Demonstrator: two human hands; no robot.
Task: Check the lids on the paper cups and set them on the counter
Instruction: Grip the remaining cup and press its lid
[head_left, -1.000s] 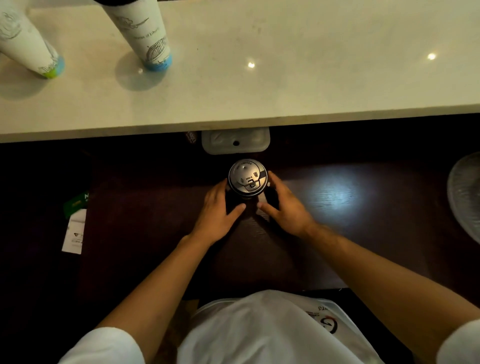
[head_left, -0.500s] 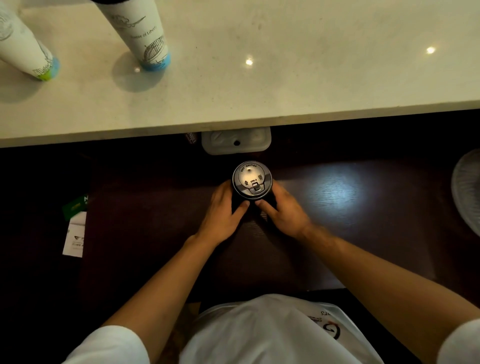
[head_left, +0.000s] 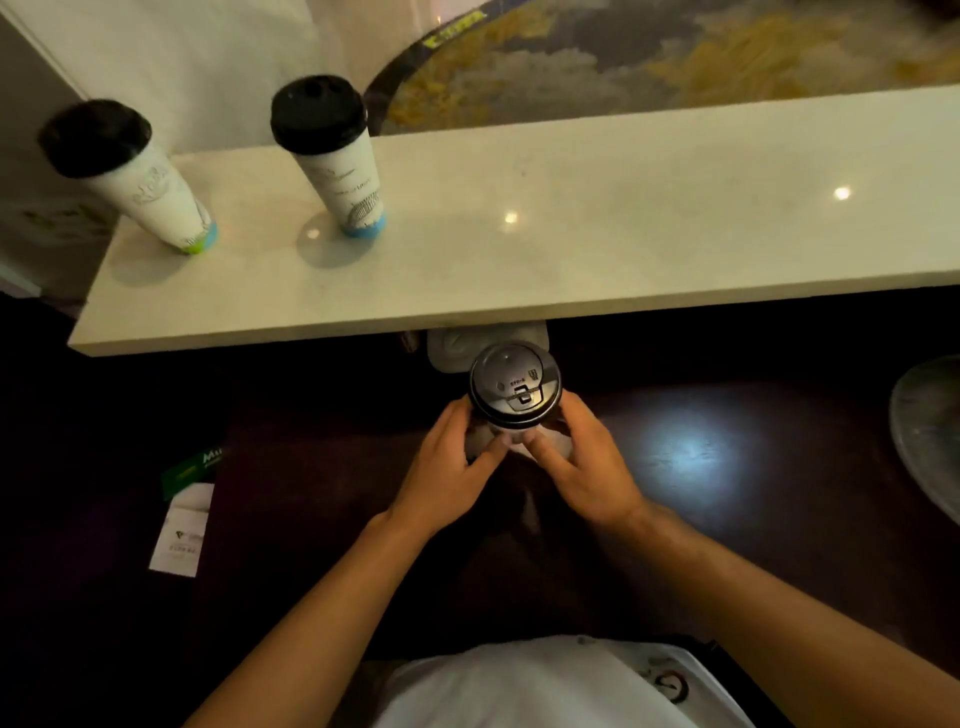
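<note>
White table (head_left: 623, 244) carries two lidded cups (head_left: 332, 156); both hands (head_left: 447, 467) (head_left: 587, 467) clamp fingers (head_left: 485, 457) round a third cup (head_left: 514, 387).

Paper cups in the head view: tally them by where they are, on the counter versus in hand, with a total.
On the white counter: 2, the green-based cup and the blue-based cup.
Held in the left hand and right hand: 1, the lidded cup.
Total: 3

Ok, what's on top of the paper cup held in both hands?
A dark plastic lid with a closed sip flap caps the white paper cup, gripped by the left hand and right hand. The lid hides the contents.
</note>
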